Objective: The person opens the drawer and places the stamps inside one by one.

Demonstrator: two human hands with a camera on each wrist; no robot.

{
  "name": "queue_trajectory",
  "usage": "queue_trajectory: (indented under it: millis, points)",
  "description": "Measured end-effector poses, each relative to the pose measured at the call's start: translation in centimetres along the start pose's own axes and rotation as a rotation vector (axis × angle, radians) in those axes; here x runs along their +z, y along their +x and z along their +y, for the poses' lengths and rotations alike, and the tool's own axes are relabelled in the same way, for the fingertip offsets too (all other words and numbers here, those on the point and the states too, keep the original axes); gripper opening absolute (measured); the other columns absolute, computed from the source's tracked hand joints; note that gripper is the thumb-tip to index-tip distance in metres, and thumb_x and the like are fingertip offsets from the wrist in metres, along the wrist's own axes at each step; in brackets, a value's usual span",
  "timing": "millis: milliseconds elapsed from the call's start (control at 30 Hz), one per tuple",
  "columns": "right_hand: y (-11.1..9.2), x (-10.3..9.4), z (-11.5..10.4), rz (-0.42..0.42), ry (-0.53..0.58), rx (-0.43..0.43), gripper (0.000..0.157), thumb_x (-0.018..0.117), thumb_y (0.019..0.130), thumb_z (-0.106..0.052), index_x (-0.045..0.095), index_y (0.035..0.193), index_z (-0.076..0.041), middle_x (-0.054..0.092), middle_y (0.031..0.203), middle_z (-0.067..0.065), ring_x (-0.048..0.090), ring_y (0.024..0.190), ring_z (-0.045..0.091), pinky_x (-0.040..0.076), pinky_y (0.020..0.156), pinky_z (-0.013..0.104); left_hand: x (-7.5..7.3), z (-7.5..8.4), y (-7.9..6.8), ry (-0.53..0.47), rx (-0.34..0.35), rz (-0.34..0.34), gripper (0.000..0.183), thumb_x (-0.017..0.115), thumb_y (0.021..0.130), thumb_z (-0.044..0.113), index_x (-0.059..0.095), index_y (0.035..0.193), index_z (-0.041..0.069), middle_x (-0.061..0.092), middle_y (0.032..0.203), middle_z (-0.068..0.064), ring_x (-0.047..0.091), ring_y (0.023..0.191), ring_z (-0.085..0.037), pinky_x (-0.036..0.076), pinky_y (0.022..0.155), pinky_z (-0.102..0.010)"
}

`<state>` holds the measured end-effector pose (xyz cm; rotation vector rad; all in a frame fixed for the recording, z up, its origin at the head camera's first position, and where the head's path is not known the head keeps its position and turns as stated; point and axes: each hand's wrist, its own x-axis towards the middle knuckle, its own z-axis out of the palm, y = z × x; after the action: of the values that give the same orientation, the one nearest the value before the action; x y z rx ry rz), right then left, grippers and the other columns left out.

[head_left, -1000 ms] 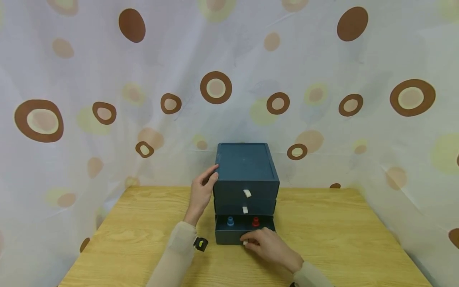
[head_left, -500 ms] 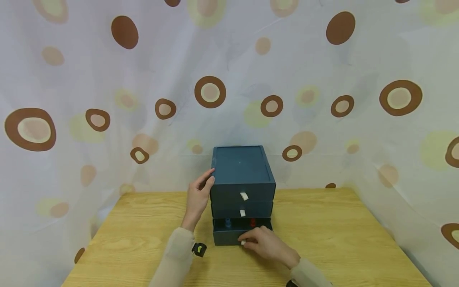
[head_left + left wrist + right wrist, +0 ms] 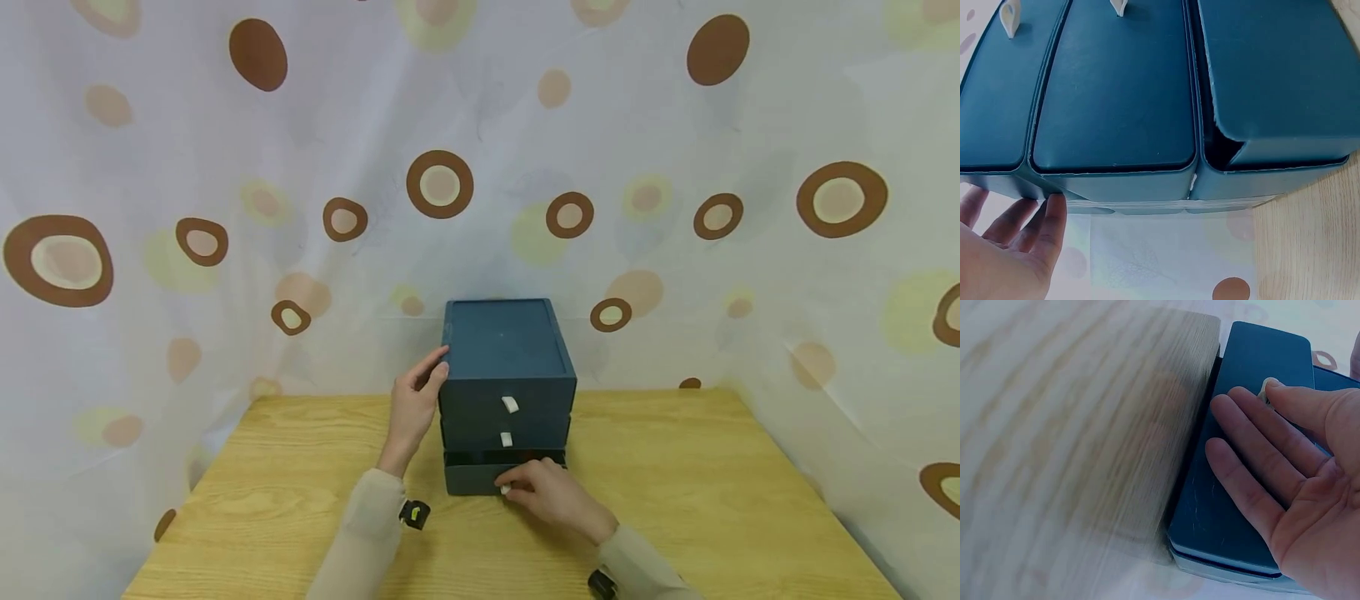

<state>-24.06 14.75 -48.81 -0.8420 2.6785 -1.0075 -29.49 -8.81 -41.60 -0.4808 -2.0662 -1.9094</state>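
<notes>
A dark blue drawer cabinet (image 3: pixel 506 337) stands on the wooden table. Its bottom drawer (image 3: pixel 468 481) sticks out a little at the front, and the drawer's inside is dark. My right hand (image 3: pixel 555 498) pinches the white pull tab (image 3: pixel 1264 394) of that drawer between thumb and index finger; the other fingers stretch along the drawer front in the right wrist view. On the cabinet's left side, near the top, the extended fingers of my left hand (image 3: pixel 412 408) rest against the wall. The left wrist view shows the bottom drawer's front (image 3: pixel 1285 69) standing proud of the two upper ones.
Both upper drawers are closed, each with a white tab, the top one (image 3: pixel 510 404) and the middle one (image 3: pixel 506 438). Behind the wooden table (image 3: pixel 675 475) hangs a white curtain (image 3: pixel 495 108) with brown and beige circles.
The bottom drawer has slid further in, with my right hand moving along with it. The blue and red pieces inside have gone under the cabinet's edge. My left hand stays at the side.
</notes>
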Motion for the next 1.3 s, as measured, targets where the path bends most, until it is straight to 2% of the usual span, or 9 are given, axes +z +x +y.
queue_trajectory:
  millis: [200, 367, 533, 667, 833, 1033, 1300]
  points:
    - [0.8, -0.6, 0.0, 0.041, -0.031, -0.01, 0.023, 0.063, 0.096, -0.018, 0.074, 0.116, -0.011, 0.076, 0.097, 0.001, 0.062, 0.067, 0.001, 0.051, 0.065, 0.022, -0.2, 0.4, 0.6, 0.013, 0.004, 0.0, 0.04, 0.057, 0.099, 0.04, 0.059, 0.137, 0.027, 0.053, 0.144, 0.004, 0.053, 0.129, -0.018, 0.043, 0.106, -0.046]
    - [1.1, -1.1, 0.2, 0.074, -0.069, -0.008, 0.023, 0.064, 0.096, -0.019, 0.074, 0.115, -0.014, 0.076, 0.097, -0.001, 0.068, 0.078, 0.005, 0.055, 0.071, 0.025, -0.1, 0.9, 1.1, 0.0, 0.004, -0.018, 0.041, 0.056, 0.1, 0.037, 0.057, 0.139, 0.023, 0.051, 0.147, 0.001, 0.051, 0.132, -0.02, 0.042, 0.108, -0.046]
    - [1.2, -1.0, 0.5, 0.067, -0.061, 0.008, 0.023, 0.064, 0.096, -0.02, 0.074, 0.115, -0.015, 0.076, 0.102, 0.0, 0.07, 0.085, 0.011, 0.056, 0.075, 0.029, -0.1, 0.9, 0.8, -0.019, -0.011, -0.024, 0.04, 0.056, 0.101, 0.028, 0.056, 0.14, 0.017, 0.049, 0.149, -0.004, 0.05, 0.133, -0.025, 0.041, 0.109, -0.048]
    - [1.4, -0.5, 0.7, 0.052, -0.037, 0.024, 0.023, 0.063, 0.096, -0.021, 0.074, 0.115, -0.015, 0.075, 0.106, 0.0, 0.07, 0.089, 0.013, 0.057, 0.077, 0.031, -0.3, 0.5, 0.4, -0.005, -0.012, -0.014, 0.04, 0.056, 0.101, 0.031, 0.057, 0.139, 0.02, 0.051, 0.147, -0.001, 0.051, 0.131, -0.022, 0.042, 0.108, -0.047]
    - [1.5, -0.1, 0.8, 0.046, -0.025, 0.018, 0.022, 0.064, 0.096, -0.021, 0.074, 0.115, -0.015, 0.075, 0.104, 0.0, 0.07, 0.084, 0.01, 0.056, 0.073, 0.028, -0.6, 0.2, -0.2, 0.007, -0.017, 0.0, 0.039, 0.057, 0.1, 0.035, 0.059, 0.137, 0.023, 0.052, 0.146, 0.001, 0.053, 0.129, -0.021, 0.042, 0.108, -0.047]
    - [1.7, -0.1, 1.3, 0.091, -0.043, 0.013, 0.022, 0.064, 0.095, -0.019, 0.074, 0.114, -0.016, 0.075, 0.1, -0.003, 0.068, 0.08, 0.006, 0.054, 0.072, 0.026, -0.3, 0.1, 0.2, 0.024, -0.011, 0.005, 0.04, 0.058, 0.098, 0.04, 0.06, 0.136, 0.026, 0.053, 0.144, 0.003, 0.054, 0.128, -0.019, 0.044, 0.106, -0.045]
    - [1.8, -0.1, 1.3, 0.078, -0.012, 0.026, 0.022, 0.064, 0.096, -0.018, 0.074, 0.114, -0.016, 0.075, 0.1, -0.002, 0.069, 0.082, 0.006, 0.055, 0.072, 0.026, -0.3, 0.1, 0.2, 0.025, -0.007, 0.008, 0.038, 0.059, 0.099, 0.033, 0.06, 0.136, 0.023, 0.054, 0.144, -0.001, 0.055, 0.127, -0.021, 0.045, 0.105, -0.046]
